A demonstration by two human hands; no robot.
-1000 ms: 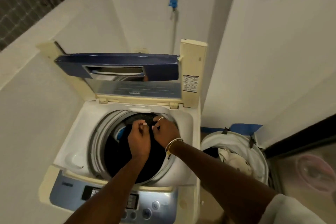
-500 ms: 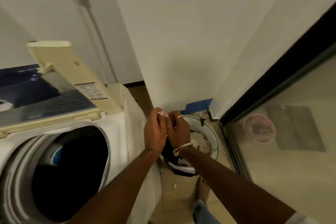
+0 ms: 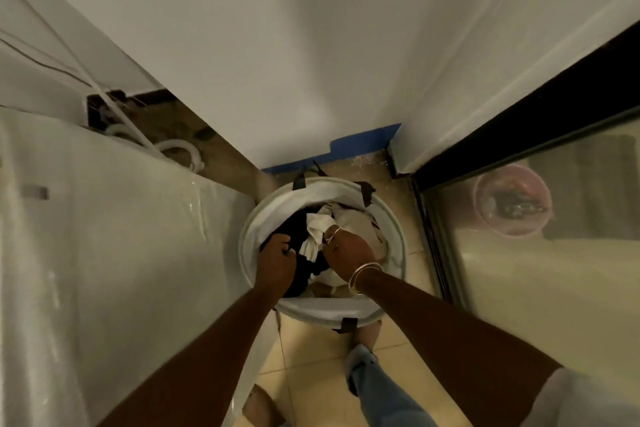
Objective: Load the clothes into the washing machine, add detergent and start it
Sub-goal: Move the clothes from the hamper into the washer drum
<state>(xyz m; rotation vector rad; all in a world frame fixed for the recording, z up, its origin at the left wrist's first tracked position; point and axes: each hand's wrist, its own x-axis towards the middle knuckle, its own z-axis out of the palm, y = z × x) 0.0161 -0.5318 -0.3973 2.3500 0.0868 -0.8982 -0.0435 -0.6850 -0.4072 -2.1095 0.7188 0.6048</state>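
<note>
Head view, looking straight down into a round white laundry basket (image 3: 395, 229) that stood on the tiled floor (image 3: 311, 360) in the corner, just beside the washing machine (image 3: 121, 236). Only the machine's side panel showed, at left, wrapped in clear plastic film. Both hands were down inside the basket, close together but apart. The left hand (image 3: 275, 262) had its fingers curled into a dark garment (image 3: 298, 227) on the basket's left half, gripping a bunch of it. The right hand (image 3: 348, 251) pinched a crumpled white cloth (image 3: 317, 230) that lay across the dark garment near the middle; a ring showed on one finger and thin bangles (image 3: 363, 276) sat at the wrist. Pale clothes (image 3: 360, 224) filled the right side of the basket, under and beyond the right hand. White hoses (image 3: 175, 149) coiled on the floor behind the machine. A strip of blue tape (image 3: 363, 142) ran along the foot of the wall past the basket. At right, a dark-framed glass door (image 3: 536, 288), with a pink basin (image 3: 512, 201) seen blurred through it. A leg in light jeans (image 3: 381, 392) stood below the basket.
</note>
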